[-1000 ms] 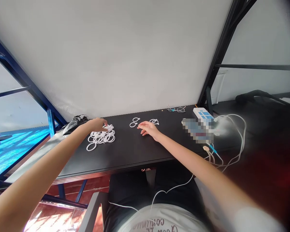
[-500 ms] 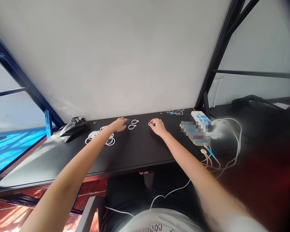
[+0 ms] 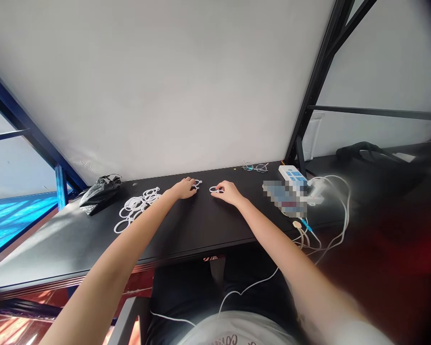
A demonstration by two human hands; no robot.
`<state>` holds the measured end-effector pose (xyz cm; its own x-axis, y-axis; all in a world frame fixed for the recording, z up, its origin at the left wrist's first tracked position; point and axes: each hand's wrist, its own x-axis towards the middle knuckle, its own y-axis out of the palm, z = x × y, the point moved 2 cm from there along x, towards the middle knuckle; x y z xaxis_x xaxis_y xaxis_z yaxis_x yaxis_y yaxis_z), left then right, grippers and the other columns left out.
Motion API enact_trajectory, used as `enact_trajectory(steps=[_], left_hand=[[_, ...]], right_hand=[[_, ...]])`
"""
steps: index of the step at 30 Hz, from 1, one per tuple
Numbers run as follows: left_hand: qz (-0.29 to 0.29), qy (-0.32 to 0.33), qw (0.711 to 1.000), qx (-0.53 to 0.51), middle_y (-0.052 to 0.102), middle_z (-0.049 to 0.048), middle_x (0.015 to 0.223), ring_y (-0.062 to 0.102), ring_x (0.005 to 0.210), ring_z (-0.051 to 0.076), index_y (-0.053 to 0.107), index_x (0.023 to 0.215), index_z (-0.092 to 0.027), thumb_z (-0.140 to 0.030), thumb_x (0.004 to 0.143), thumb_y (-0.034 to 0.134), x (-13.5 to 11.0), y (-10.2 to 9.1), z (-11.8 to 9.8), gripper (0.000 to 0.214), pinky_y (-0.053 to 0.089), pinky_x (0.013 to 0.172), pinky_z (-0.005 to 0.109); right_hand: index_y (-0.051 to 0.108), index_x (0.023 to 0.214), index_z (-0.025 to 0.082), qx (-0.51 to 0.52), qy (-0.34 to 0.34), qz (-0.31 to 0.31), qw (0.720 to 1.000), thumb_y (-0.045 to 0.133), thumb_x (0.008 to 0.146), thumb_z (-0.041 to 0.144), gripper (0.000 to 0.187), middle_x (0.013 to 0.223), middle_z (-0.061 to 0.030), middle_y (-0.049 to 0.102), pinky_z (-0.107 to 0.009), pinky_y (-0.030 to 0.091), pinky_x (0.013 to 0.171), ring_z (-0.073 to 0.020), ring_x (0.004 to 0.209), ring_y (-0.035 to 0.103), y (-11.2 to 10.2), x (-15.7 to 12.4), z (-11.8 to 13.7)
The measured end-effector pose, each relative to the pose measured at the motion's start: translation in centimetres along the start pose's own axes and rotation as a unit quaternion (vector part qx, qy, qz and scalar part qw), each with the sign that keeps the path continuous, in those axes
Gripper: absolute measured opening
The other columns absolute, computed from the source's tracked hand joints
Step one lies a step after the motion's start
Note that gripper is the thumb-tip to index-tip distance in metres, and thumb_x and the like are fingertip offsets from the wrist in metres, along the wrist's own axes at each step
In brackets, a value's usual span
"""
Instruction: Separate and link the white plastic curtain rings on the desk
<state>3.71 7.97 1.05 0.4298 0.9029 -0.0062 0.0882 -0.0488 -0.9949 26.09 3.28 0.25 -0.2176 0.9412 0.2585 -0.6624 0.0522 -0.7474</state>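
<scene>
My left hand (image 3: 185, 189) is at two white plastic rings, like curtain rings with a small eyelet, its fingers closed at their left side. The upper white ring (image 3: 198, 182) shows just past my fingertips; the lower one is mostly covered. Over to the right, my right hand (image 3: 231, 193) pinches another white ring (image 3: 213, 189) between thumb and fingers, low over the black table (image 3: 197, 225). A loose pile of several white rings (image 3: 132, 204) lies left of my left hand, partly behind the forearm.
A black plastic bag (image 3: 101, 192) lies at the left. Eyeglasses (image 3: 255, 167) rest near the wall. A white power strip (image 3: 293, 178), a blurred-out flat object (image 3: 285, 197) and white cables (image 3: 339, 235) are at the right. Dark metal posts (image 3: 318, 72) slant up there.
My left hand has moved right, onto the two rings that lay beside it. My right hand has shifted left with its ring, closer to the left hand. The view has turned slightly.
</scene>
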Motion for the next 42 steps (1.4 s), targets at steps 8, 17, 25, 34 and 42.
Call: enact_trajectory(steps=[8,17,25,34,42], left_hand=[[-0.037,-0.03,0.998,-0.044,0.059,0.0155,0.118,0.055,0.112,0.034,0.066,0.084,-0.017,-0.028,0.073,0.058,-0.9,-1.1,-0.8,0.018,0.048,0.088,0.04],[-0.199,-0.172,0.881,-0.393,0.062,0.0024,0.066,0.057,0.061,0.016,0.055,0.07,-0.019,-0.03,0.072,0.057,-3.6,0.3,-1.7,0.011,0.042,0.055,0.026],[-0.233,-0.177,0.772,-0.564,0.067,0.0008,0.066,0.057,0.057,0.013,0.058,0.085,-0.018,-0.028,0.062,0.07,-4.7,0.9,-2.7,0.028,0.041,0.054,0.024],[-0.185,-0.172,0.72,-0.647,0.074,0.0099,0.092,0.069,0.088,0.022,0.057,0.1,-0.019,-0.035,0.064,0.075,-5.2,1.0,-3.0,0.044,0.048,0.058,0.025],[-0.152,-0.159,0.693,-0.687,0.072,0.0092,0.102,0.068,0.097,0.021,0.056,0.101,-0.02,-0.044,0.07,0.071,-5.2,1.3,-3.1,0.042,0.054,0.066,0.027]], right_hand=[[0.072,0.084,0.017,0.055,-0.039,0.077,0.995,0.074,0.069,0.02,0.015,0.1,-0.0065,0.065,-0.025,0.047,0.072,-0.0148,0.08,0.061,0.4,-0.6,1.0],[0.065,0.071,0.015,0.04,-0.097,0.024,0.994,0.067,0.079,0.018,0.008,0.101,-0.0053,0.058,-0.026,0.046,0.067,-0.0083,0.064,0.052,0.9,-0.5,0.9],[0.069,0.078,0.016,0.047,-0.133,-0.016,0.99,0.062,0.078,0.011,0.009,0.087,-0.0021,0.063,-0.024,0.04,0.062,-0.0081,0.06,0.049,0.8,-0.6,1.3],[0.071,0.082,0.018,0.043,-0.11,0.114,0.986,0.071,0.073,0.027,0.013,0.082,-0.0015,0.062,-0.024,0.041,0.063,-0.0115,0.066,0.055,0.4,-1.9,3.0],[0.067,0.069,0.016,0.18,-0.043,0.154,0.971,0.075,0.072,0.031,0.018,0.066,0.0004,0.061,-0.021,0.036,0.052,-0.0097,0.058,0.051,0.5,-1.9,3.5]])
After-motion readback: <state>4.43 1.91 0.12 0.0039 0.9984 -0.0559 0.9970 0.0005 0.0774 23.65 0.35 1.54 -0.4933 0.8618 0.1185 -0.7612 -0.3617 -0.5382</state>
